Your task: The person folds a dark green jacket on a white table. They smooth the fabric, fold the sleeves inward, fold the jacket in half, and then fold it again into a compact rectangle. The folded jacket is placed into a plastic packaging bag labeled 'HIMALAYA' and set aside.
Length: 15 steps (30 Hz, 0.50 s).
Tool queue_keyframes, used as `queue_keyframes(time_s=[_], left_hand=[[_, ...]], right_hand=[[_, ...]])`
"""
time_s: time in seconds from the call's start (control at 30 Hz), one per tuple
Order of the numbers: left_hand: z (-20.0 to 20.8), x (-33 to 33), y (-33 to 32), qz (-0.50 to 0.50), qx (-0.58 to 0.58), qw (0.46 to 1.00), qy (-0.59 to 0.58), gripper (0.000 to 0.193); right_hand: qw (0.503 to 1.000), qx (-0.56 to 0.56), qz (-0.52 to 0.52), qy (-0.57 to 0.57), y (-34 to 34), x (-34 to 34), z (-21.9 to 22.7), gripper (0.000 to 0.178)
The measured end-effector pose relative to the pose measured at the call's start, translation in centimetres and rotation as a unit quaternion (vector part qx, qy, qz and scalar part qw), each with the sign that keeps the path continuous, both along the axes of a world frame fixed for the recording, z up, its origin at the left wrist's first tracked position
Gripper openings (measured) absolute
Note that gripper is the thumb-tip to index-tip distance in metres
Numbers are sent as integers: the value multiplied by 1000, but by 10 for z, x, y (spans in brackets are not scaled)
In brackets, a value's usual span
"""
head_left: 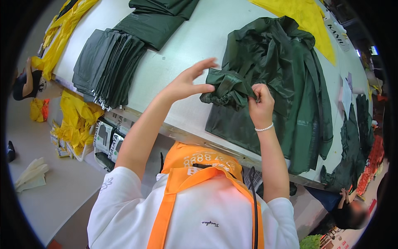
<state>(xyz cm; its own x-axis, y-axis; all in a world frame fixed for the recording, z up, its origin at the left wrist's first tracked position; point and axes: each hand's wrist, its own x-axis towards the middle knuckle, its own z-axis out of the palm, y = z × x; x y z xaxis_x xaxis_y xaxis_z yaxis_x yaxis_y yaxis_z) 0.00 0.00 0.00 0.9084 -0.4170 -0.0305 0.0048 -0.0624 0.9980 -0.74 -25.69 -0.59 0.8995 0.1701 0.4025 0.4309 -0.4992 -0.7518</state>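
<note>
At two o'clock on the pale surface, green garment: laid out loose and creased, its near edge close to the front of the surface.
Gathered part: bunched at one o'clock, on the garment's left side, between the two hands.
Right hand: grip closed on the gathered part, fabric being pinched at its right side; a white beaded bracelet is worn at the wrist.
Left hand: grip open, thumb and fingers spread toward the gathered part; whether the thumb tip is touching it cannot be told.
Folded green stack: set at ten o'clock, with more folded green pieces placed beyond it toward eleven.
Yellow cloth: spread between one and two o'clock, beyond the garment.
Dark green garments: heaped at three o'clock.
Yellow garments: piled at nine o'clock, below the surface, near packages.
Orange apron: worn over a white shirt at six o'clock.
Other people: one seen between nine and ten, another at four.
</note>
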Motion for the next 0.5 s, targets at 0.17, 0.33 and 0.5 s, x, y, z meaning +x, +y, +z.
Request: queue_keyframes(time_s=[0.17, 0.33, 0.5], left_hand=[[30, -10, -36, -151, 27, 987, 40, 76], [33, -20, -64, -120, -141, 980, 68, 71], [5, -5, -68, 131, 97, 985, -49, 53]], right_hand=[[989, 94, -110, -23, 0, -9, 7, 23], [884, 399, -165, 179, -5, 2, 3, 26], [970, 169, -160, 68, 20, -23, 28, 27]])
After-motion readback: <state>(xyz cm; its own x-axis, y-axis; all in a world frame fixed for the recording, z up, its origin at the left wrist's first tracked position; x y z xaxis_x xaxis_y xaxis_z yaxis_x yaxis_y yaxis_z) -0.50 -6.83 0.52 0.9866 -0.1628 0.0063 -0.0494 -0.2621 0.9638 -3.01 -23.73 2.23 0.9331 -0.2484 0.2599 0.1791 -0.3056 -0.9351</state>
